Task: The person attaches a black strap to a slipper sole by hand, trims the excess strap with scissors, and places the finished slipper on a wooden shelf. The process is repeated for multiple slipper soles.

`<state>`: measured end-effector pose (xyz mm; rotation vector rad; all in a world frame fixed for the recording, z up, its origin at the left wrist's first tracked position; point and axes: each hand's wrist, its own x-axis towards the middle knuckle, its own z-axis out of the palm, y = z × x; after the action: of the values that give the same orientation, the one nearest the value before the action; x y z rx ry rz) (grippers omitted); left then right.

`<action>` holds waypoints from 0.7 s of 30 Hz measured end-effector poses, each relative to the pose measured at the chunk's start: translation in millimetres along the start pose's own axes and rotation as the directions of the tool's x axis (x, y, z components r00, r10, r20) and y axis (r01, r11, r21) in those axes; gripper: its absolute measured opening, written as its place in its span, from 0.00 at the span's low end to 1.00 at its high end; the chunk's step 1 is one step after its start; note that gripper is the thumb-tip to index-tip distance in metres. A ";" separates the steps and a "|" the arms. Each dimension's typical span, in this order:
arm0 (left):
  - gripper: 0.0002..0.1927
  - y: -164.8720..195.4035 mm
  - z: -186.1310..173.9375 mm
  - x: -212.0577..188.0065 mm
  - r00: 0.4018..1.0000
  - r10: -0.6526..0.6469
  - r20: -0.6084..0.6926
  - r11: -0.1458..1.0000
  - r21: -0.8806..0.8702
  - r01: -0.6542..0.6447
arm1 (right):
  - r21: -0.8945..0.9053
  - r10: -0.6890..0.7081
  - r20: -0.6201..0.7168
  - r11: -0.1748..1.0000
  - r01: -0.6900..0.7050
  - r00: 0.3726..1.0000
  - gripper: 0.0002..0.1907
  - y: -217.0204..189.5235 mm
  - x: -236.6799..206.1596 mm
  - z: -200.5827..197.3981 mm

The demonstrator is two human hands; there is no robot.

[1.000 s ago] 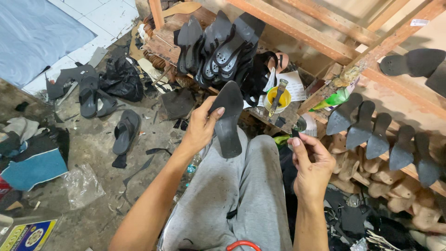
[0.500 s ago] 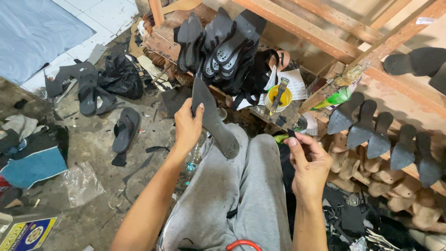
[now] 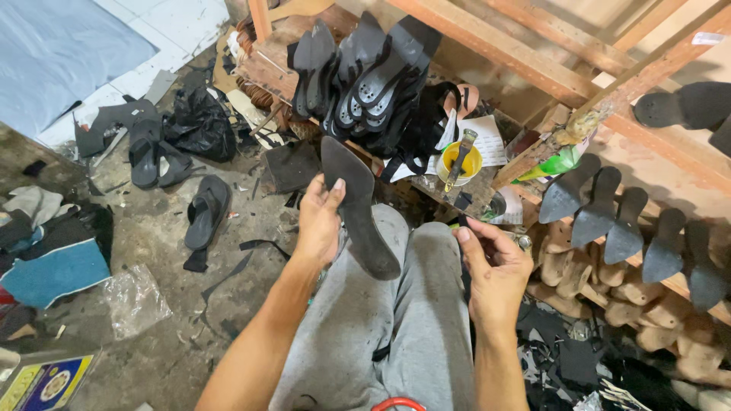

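Sole (image 3: 358, 209) before stacked soles (image 3: 365, 76)

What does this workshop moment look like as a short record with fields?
Left hand: left hand holds a dark shoe sole upright over the lap
Right hand: right hand pinches a thin dark tool, mostly hidden
Ahead: pile of black soles, yellow cup with a brush
Right: wooden lasts bearing soles
Floor: black sandal, scraps

A black shoe sole (image 3: 358, 205), grey trousers (image 3: 396, 320), a yellow glue pot (image 3: 459, 161) and blue cloth (image 3: 53, 42) at upper left.
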<state>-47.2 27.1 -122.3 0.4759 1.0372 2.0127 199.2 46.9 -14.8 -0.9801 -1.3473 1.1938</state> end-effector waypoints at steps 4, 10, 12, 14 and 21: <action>0.12 -6.1 29.2 -26.1 0.980 -0.107 0.167 0.925 -0.344 0.160 | -0.284 -0.222 0.104 0.927 0.243 0.969 0.10 -18.4 -16.4 28.7; 0.15 7.7 60.3 -46.2 0.960 -0.049 0.275 0.881 -0.440 0.171 | -0.378 -0.428 0.113 0.816 0.437 0.897 0.11 -50.4 -31.7 55.3; 0.18 15.1 66.3 -49.6 0.969 -0.079 0.232 0.885 -0.430 0.176 | -0.373 -0.456 0.107 0.805 0.461 0.884 0.10 -56.5 -35.7 60.1; 0.19 20.6 71.0 -53.2 0.975 -0.118 0.188 0.886 -0.424 0.189 | -0.362 -0.476 0.111 0.798 0.482 0.872 0.10 -59.6 -38.5 63.0; 0.16 24.4 76.7 -60.1 0.978 -0.032 0.207 0.860 -0.493 0.133 | -0.367 -0.524 0.113 0.768 0.525 0.844 0.10 -59.9 -42.2 63.8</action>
<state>25.7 9.5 -55.4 0.3242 0.3741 2.0138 144.8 -13.0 38.9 -0.7779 -1.7563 0.5072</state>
